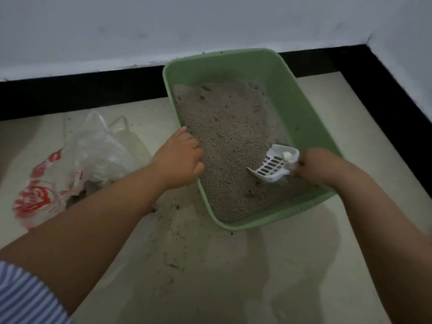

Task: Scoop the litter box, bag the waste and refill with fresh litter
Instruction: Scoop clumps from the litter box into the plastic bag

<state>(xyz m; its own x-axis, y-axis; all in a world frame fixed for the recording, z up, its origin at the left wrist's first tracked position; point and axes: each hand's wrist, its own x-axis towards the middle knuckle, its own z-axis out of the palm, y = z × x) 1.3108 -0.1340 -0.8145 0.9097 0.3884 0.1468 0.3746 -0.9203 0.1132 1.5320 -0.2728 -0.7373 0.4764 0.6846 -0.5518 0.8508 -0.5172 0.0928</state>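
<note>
One green litter box (pixel 301 118) is seen, filled with grey litter (pixel 229 141). One white slotted scoop (pixel 272 167) is counted. One clear plastic bag (pixel 77 160) with red print is present. Two hands are visible: left (pixel 180 157), right (pixel 320 167).

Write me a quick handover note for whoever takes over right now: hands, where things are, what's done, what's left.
Left hand grips the near-left rim of the green litter box.
Right hand holds the white slotted scoop, resting on the litter.
Plastic bag lies open on the floor, left of the box, with some grey waste inside.
Spilled grains beside the box.
Scooping is under way; bagging unfinished, refill not started. No fresh litter in view.
</note>
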